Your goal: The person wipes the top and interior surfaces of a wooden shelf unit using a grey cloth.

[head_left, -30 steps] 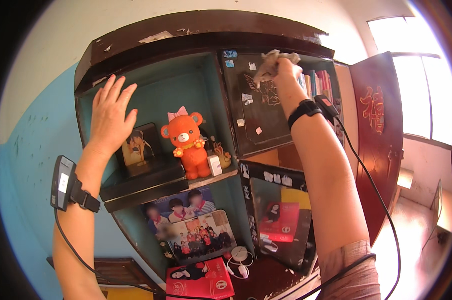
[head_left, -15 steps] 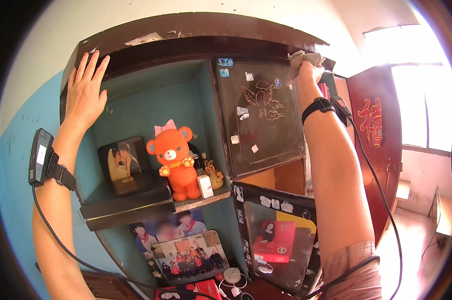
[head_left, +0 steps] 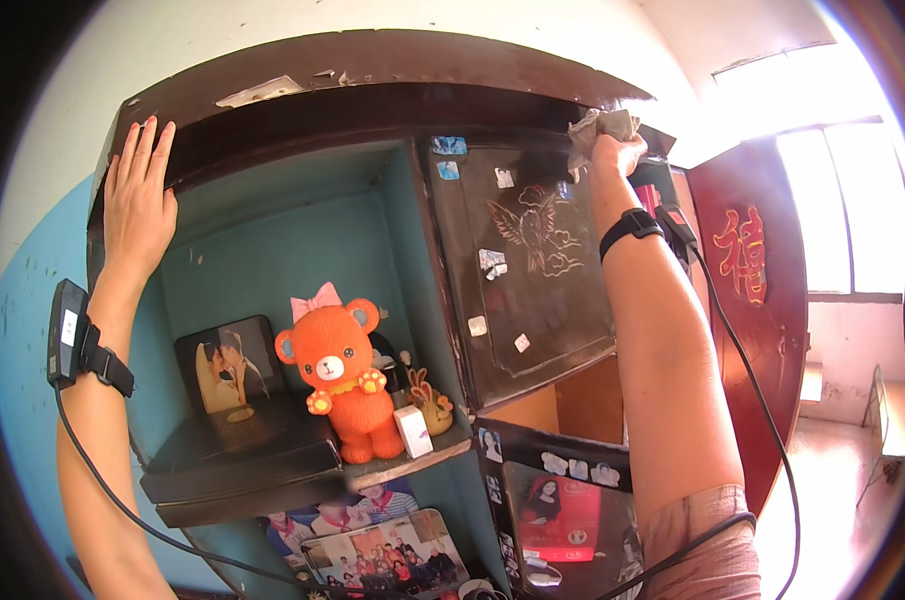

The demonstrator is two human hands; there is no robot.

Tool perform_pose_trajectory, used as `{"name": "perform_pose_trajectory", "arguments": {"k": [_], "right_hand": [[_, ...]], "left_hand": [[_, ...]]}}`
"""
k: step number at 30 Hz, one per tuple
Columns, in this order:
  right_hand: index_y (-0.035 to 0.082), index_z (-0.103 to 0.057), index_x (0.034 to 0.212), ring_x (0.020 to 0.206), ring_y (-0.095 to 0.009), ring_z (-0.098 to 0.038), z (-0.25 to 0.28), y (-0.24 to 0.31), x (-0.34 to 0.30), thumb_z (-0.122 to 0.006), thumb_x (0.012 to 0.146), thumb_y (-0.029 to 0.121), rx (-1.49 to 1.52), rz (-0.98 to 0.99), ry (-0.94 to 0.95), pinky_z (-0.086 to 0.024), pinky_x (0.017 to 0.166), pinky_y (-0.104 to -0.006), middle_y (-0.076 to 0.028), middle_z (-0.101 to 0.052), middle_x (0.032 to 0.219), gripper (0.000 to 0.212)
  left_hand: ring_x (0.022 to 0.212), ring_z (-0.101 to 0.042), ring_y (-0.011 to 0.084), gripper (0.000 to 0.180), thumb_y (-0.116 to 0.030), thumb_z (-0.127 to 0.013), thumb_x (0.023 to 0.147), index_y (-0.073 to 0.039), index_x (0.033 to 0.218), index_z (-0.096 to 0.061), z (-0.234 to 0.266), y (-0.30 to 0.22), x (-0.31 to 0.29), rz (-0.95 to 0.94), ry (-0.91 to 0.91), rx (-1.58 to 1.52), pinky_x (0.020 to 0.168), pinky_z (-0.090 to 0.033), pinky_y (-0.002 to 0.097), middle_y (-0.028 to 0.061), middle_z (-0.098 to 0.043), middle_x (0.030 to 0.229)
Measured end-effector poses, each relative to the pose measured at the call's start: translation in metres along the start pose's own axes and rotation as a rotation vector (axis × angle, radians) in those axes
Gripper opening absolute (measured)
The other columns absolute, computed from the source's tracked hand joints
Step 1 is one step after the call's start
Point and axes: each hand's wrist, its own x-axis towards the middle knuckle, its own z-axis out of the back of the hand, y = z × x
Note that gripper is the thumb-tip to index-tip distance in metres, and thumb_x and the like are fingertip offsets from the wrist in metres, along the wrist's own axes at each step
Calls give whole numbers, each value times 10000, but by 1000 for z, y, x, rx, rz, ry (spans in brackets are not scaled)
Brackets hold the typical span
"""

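My left hand (head_left: 140, 205) lies against the upper left edge of the dark brown cabinet (head_left: 392, 72), fingers stretched upward and holding nothing. At the cabinet's upper right, my right hand (head_left: 617, 152) grips a crumpled greyish cloth (head_left: 594, 132) near the top of a dark door panel (head_left: 527, 300). That panel carries a winged drawing and several worn stickers. Between my arms, an orange bear figure (head_left: 357, 400) with a pink bow stands on the open turquoise shelf, a framed couple photo (head_left: 227, 368) to its left. Beside the bear's feet is a small white box (head_left: 413, 432).
A yellowish rabbit-like ornament (head_left: 432, 408) sits behind the box. Below the shelf stand a group photo (head_left: 387, 555) and a glass-fronted door (head_left: 567, 520) with a red packet behind it. A red-brown door (head_left: 752, 300) stands ajar on the right. Cables trail from both wrist devices.
My left hand has shifted left and slightly down along the cabinet edge. The right hand with the cloth stays near the top right, shifted only slightly. The view has moved a little.
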Motion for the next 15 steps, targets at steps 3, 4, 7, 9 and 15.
{"name": "perform_pose_trajectory", "arguments": {"k": [3, 4, 7, 9, 15], "right_hand": [[28, -425, 1283, 1123, -393, -625, -4, 4, -1, -578, 770, -39, -40, -78, 32, -510, 976, -439, -277, -592, 1191, 540], [43, -457, 1235, 1083, -387, -642, -14, -5, 8, -587, 774, -34, -23, -31, 8, -529, 945, -433, -254, -609, 1163, 485], [55, -477, 1212, 1030, -357, -663, -19, -14, 25, -598, 773, -34, 220, -70, 74, -553, 901, -420, -215, -626, 1123, 464], [60, -494, 1165, 934, -282, -659, -32, -13, 12, -607, 761, -42, 296, -123, 55, -556, 810, -394, -156, -628, 1064, 432], [57, -488, 1166, 1028, -325, -651, -71, 7, -85, -603, 753, -24, 320, -128, 71, -517, 908, -425, -198, -627, 1097, 435]], "left_hand": [[1490, -255, 269, 783, 24, -541, 842, -174, 1558, -292, -8, 2, -1, -7, -71, -28, 1203, -257, 469, 61, -292, 1605], [1488, -259, 270, 788, 29, -535, 839, -174, 1559, -289, -10, 3, -2, -4, -79, -24, 1203, -257, 467, 60, -292, 1606], [1485, -270, 277, 801, 41, -521, 829, -173, 1562, -282, -19, -3, 1, 3, -125, -45, 1202, -260, 464, 63, -292, 1608], [1484, -272, 284, 806, 43, -517, 824, -171, 1563, -279, -20, -2, -2, 0, -147, -52, 1198, -265, 461, 74, -291, 1608], [1484, -266, 301, 823, 41, -521, 798, -154, 1562, -286, -26, -3, -7, 24, -182, -54, 1191, -263, 466, 111, -296, 1600]]}}
